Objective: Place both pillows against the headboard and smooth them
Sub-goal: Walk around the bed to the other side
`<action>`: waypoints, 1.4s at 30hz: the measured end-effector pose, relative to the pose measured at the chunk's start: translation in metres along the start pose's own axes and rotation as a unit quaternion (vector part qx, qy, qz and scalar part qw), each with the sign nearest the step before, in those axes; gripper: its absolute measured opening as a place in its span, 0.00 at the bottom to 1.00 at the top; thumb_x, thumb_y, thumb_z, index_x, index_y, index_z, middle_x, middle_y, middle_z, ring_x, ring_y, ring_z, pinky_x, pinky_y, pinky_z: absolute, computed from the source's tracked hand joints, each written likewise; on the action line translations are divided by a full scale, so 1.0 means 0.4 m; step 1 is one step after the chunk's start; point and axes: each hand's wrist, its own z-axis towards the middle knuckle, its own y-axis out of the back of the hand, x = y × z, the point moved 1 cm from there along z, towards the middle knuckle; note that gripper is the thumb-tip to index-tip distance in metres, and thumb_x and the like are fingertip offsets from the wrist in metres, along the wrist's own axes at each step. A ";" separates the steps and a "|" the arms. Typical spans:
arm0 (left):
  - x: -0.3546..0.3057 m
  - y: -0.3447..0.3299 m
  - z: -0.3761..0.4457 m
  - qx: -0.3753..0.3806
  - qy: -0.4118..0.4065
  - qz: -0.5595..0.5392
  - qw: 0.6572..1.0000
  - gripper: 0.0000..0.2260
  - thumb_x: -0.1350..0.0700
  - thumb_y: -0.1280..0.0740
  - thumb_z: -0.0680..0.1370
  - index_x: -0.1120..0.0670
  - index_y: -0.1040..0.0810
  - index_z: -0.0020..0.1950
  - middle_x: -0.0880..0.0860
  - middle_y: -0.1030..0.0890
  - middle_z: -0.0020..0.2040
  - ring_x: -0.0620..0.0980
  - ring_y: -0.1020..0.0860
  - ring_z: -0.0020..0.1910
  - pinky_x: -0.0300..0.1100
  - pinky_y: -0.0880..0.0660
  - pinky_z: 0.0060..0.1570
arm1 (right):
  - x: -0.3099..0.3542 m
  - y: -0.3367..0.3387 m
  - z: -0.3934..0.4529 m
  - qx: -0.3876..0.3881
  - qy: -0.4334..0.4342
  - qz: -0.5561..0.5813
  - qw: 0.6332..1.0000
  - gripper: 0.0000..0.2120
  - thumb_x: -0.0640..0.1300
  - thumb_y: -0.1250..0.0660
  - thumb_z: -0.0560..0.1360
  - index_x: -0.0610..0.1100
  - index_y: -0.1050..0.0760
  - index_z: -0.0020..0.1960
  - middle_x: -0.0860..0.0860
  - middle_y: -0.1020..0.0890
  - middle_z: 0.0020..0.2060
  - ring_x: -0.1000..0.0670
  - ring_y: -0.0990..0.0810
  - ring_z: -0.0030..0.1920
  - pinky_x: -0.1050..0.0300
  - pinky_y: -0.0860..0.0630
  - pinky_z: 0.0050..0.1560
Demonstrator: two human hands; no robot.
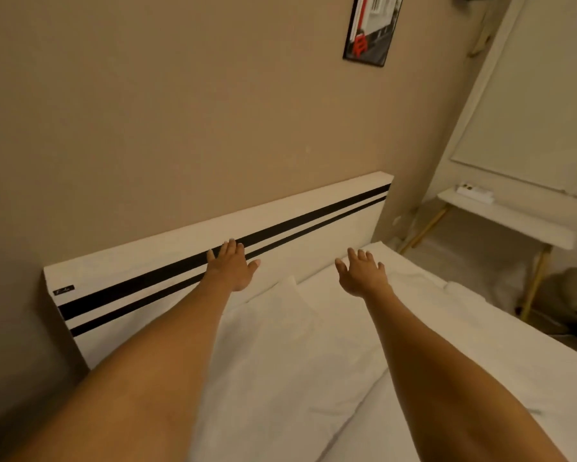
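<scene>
A white pillow [280, 345] lies against the white headboard [167, 258], which carries two black stripes. Its far corner points up between my arms. Beyond it, a second white pillow [323, 291] seems to lie along the headboard, though its edges merge with the sheet. My left hand [232, 266] hovers in front of the headboard above the near pillow's corner, fingers spread, holding nothing. My right hand [362, 273] hovers over the far pillow area, also spread and holding nothing. Both forearms stretch forward over the bed.
The white bed sheet [480, 355] runs off to the right. A small white table with yellow legs [514, 218] stands beside the bed, with a white power strip [475, 192] on it. A framed picture [370, 31] hangs on the beige wall.
</scene>
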 end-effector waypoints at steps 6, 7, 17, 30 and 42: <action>-0.083 0.138 -0.108 -0.019 -0.101 0.028 0.994 0.32 0.40 0.54 0.82 0.57 0.52 0.81 0.57 0.54 0.81 0.54 0.54 0.81 0.59 0.57 0.77 | -0.035 0.174 -0.165 -0.058 -0.064 -0.020 0.996 0.30 0.59 0.54 0.82 0.43 0.46 0.78 0.43 0.40 0.78 0.42 0.46 0.78 0.39 0.46 0.75; -0.099 0.155 -0.126 -0.023 -0.119 0.033 0.992 0.32 0.40 0.54 0.82 0.58 0.52 0.81 0.57 0.54 0.81 0.54 0.54 0.81 0.59 0.57 0.77 | -0.043 0.200 -0.197 -0.065 -0.077 -0.020 0.995 0.30 0.58 0.54 0.82 0.43 0.47 0.79 0.43 0.41 0.78 0.42 0.47 0.79 0.39 0.47 0.75; -0.313 0.208 -0.340 -0.020 -0.264 0.041 0.963 0.31 0.40 0.53 0.82 0.57 0.48 0.80 0.57 0.51 0.81 0.55 0.52 0.81 0.60 0.53 0.76 | -0.209 0.325 -0.593 -0.102 -0.219 -0.023 0.970 0.31 0.60 0.55 0.82 0.45 0.51 0.80 0.43 0.44 0.79 0.42 0.49 0.79 0.39 0.48 0.76; -0.782 0.086 -0.816 0.028 -0.470 0.047 0.881 0.32 0.41 0.50 0.82 0.59 0.50 0.80 0.58 0.53 0.81 0.56 0.54 0.81 0.53 0.53 0.78 | -0.545 0.355 -1.237 -0.114 -0.433 -0.038 0.893 0.29 0.56 0.53 0.83 0.44 0.48 0.79 0.42 0.41 0.78 0.41 0.47 0.78 0.40 0.46 0.75; -1.114 -0.048 -1.448 0.045 -0.581 0.049 0.812 0.32 0.41 0.48 0.82 0.58 0.47 0.80 0.58 0.50 0.81 0.58 0.49 0.80 0.58 0.48 0.76 | -0.834 0.358 -1.884 -0.102 -0.543 -0.033 0.833 0.30 0.58 0.55 0.82 0.44 0.49 0.79 0.42 0.43 0.78 0.41 0.48 0.79 0.39 0.48 0.76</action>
